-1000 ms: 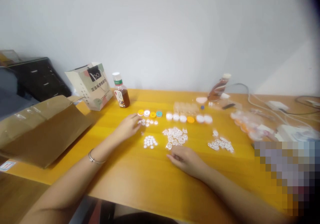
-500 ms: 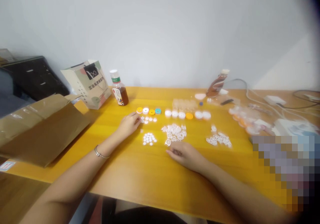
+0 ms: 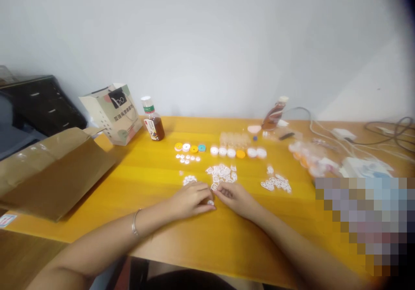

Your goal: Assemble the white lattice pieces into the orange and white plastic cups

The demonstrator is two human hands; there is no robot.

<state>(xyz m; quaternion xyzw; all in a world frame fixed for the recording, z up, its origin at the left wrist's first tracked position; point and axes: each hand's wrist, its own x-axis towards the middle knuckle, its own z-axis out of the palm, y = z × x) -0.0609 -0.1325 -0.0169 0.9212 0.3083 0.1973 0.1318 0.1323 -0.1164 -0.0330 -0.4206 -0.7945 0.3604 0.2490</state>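
Yellow table, narrow left-hand grip on white disc

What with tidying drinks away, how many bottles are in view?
2: the left bottle beside the paper bag, the right bottle near the wall; the pixelated area may hide more.

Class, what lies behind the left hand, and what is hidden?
Just behind the left hand, part of a cluster of white discs shows. The hand covers the near side, so the full number cannot be seen.
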